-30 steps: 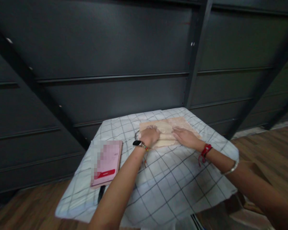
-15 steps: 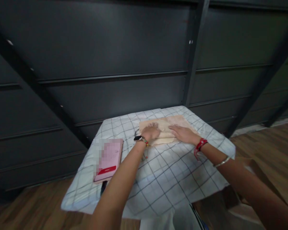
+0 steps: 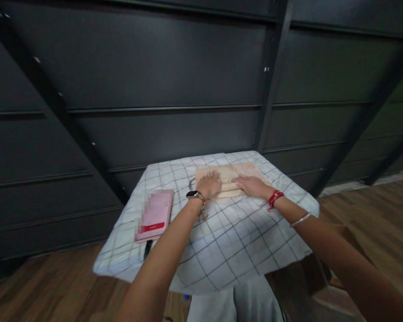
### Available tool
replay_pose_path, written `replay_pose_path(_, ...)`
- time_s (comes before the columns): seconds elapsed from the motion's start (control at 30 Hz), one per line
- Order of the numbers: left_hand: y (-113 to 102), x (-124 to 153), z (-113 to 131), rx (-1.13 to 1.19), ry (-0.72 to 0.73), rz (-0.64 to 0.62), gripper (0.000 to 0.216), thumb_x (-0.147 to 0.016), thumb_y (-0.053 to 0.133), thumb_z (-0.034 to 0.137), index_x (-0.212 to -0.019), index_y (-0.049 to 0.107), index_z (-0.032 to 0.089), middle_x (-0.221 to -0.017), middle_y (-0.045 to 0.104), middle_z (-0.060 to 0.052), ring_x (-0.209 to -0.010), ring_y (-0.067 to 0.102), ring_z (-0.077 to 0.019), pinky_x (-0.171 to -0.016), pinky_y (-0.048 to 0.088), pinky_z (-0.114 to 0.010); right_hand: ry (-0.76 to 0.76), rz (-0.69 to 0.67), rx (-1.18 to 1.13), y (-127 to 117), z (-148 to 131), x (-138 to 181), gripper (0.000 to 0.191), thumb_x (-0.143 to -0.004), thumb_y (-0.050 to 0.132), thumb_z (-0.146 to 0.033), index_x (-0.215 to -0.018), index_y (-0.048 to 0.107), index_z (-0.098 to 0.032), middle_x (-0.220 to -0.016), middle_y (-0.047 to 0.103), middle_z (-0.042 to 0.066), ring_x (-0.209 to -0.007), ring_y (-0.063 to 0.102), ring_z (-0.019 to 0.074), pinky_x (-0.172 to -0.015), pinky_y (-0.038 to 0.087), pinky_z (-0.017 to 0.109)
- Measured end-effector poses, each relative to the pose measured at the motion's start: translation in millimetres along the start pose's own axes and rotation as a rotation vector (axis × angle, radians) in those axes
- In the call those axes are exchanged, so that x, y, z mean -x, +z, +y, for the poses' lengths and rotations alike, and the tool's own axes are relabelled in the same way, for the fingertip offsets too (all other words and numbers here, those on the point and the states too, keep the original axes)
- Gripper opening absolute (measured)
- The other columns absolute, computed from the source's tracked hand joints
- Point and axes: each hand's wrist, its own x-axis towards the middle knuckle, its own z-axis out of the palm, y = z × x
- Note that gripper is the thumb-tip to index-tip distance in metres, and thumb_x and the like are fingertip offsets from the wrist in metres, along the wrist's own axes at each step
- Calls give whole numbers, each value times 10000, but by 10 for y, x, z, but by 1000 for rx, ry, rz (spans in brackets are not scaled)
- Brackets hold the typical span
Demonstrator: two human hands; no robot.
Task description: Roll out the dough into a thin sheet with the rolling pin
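A beige sheet [image 3: 250, 168], cloth or paper, lies on the far half of a table with a white checked tablecloth [image 3: 225, 243]. Its near part is folded or rolled over into a thick band. On the left of that band rests my left hand [image 3: 208, 184], palm down with fingers stretched forward, a dark watch at its wrist. My right hand [image 3: 252, 185] lies flat on the right side of the sheet, its fingers pointing left towards the other hand. Both palms press on the material without gripping it. The sheet's surface under the hands is hidden.
A pink notebook-like item [image 3: 159, 212] with a red strip lies at the table's left, partly blurred out. Beside its near edge is a small black object [image 3: 148, 248]. A dark panelled wall [image 3: 174, 134] stands behind the table. An open cardboard box [image 3: 342, 241] sits on the floor at right.
The view has shifted slightly. My right hand has slid a little to the left on the sheet, and my left hand stays about where it was. Both remain flat.
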Motion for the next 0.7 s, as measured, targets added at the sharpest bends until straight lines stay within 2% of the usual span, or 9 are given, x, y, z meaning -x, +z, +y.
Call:
replay_pose_path(0.13,35,105,48,12,17,39,474,-937,292,248,-1388,388,138,-1439,439,-130,-1332,399,-243,-1055,346,-364,13,103,12,68,-116,163,376,-977,371,-287,-1264,584,-171,-1275,611,103,-1222,525,237,-978,442,400)
replay_pose_path(0.33,192,303,111,-63,-9,122,498,-960,250,266,-1406,333,61,-1427,433,-187,-1318,413,-248,-1006,399,-354,1,199,-11,177,-197,335,347,-937,468,-214,-1266,578,-202,-1251,623,109,-1147,564,238,-953,428,422)
replay_pose_path(0.57,221,436,184,-79,2,131,497,-972,240,288,-1410,318,65,-1384,468,-202,-1240,491,-270,-959,421,-366,27,209,-39,207,-249,422,366,-906,499,-152,-1257,593,-194,-1241,626,127,-1125,569,255,-955,414,460)
replay_pose_path(0.7,163,451,162,-52,34,81,484,-977,227,313,-1400,331,102,-1304,542,-182,-1144,562,-267,-885,457,-365,1,206,-57,87,-269,409,346,-893,527,-163,-1227,615,-189,-1208,645,123,-1097,587,245,-944,432,444)
